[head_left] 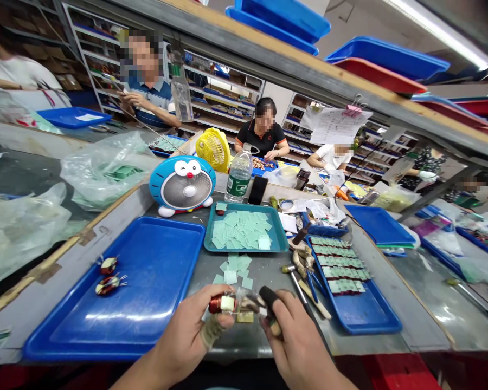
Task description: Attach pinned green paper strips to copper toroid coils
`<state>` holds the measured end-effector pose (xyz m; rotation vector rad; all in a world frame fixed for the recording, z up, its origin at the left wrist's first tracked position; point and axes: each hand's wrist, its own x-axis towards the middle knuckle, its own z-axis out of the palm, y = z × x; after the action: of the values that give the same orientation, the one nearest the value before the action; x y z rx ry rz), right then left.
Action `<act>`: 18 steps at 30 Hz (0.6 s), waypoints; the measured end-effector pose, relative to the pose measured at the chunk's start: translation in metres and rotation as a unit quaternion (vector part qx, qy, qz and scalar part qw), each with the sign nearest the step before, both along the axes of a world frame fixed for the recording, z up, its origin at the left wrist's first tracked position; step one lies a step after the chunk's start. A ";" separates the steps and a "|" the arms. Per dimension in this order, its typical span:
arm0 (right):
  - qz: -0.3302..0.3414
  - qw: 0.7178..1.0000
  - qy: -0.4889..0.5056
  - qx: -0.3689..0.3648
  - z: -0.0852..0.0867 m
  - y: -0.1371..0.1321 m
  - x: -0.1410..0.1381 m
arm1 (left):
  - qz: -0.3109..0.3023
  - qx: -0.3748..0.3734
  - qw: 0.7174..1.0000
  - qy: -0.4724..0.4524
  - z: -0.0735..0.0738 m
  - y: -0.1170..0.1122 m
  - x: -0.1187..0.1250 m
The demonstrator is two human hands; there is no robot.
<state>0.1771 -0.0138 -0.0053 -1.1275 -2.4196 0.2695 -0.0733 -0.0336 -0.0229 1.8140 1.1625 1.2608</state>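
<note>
Bare hands are working nearest the camera, just above the counter [260, 281]. The left hand [185, 330] is closing narrowly around a copper-wound coil [222, 304], pinching it between thumb and fingers, while a pale wrap [211, 330] is covering one finger. The right hand [296, 338] is curling in tightly beside the coil's wire leads [248, 303], with a black finger cot [269, 300] sheathing one digit; what it is gripping is hidden, so I cannot tell whether it has the leads. The coil is sitting between the hands, its long axis running roughly left to right and its leads pointing toward the right hand. A steady pinch on the winding, well clear of the leads, seems the sound way of working, keeping the turns from slipping and the thin wires from kinking. Two similar coils [108, 276] are lying on a blue tray [154, 271] to the left, a teal tray [246, 249] is holding green insulating squares [244, 230], loose squares [231, 268] are scattering near the hands, and blue-handled pliers [313, 284] are resting to the right
</note>
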 end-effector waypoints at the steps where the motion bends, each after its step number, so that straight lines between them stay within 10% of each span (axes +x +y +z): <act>1: 0.012 1.000 -0.004 0.007 -0.001 -0.002 0.000 | 0.003 0.009 1.000 0.009 0.000 0.000 0.000; 8: 0.022 0.999 -0.037 0.000 0.005 -0.005 0.001 | -0.004 -0.012 0.999 0.030 -0.003 -0.005 -0.002; 13: -0.144 0.975 -0.026 -0.169 -0.033 0.043 0.020 | 0.051 -0.160 0.986 -0.019 -0.015 -0.020 -0.023; 18: -0.079 0.977 -0.057 -0.188 -0.067 0.103 -0.005 | 0.101 -0.232 0.961 -0.115 -0.037 -0.034 -0.019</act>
<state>0.1717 0.0890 -0.0727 -1.5273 -2.4222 0.6479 -0.0918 -0.0671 -0.0604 1.1990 1.3958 1.1506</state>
